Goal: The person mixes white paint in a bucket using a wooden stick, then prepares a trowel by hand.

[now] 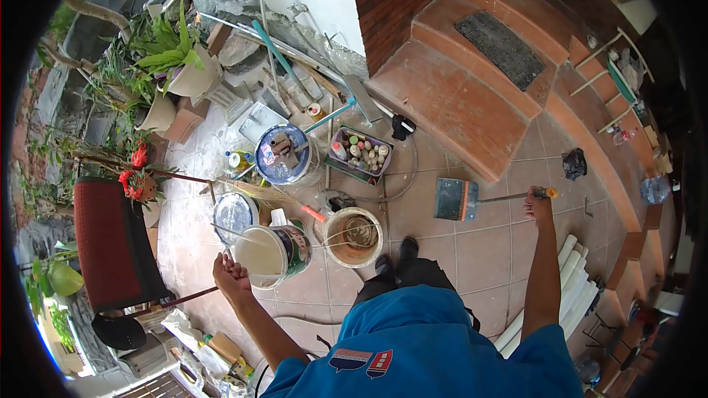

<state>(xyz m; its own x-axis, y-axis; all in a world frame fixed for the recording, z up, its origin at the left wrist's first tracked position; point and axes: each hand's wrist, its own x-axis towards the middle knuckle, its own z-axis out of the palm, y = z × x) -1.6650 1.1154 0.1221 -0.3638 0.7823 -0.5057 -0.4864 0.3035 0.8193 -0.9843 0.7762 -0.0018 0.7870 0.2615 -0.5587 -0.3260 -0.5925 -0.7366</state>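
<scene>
My right hand (538,205) is closed round the long handle of a dustpan (447,199), held out to the right over the tiled floor. Its scoop is blue-grey with an orange toothed strip, and a yellow tip sticks out past my hand. My left hand (231,277) is beside the rim of a white paint bucket (276,273), fingers curled together. A thin light piece shows at its fingertips; I cannot make out what it is.
A round tub (374,250) stands before my feet. Behind it are a lidded bucket (304,155), a crate of bottles (387,169) and a broom (258,190). Steps (450,88) rise ahead; white rolls (564,287) lie at right, a red chair (110,243) stands left.
</scene>
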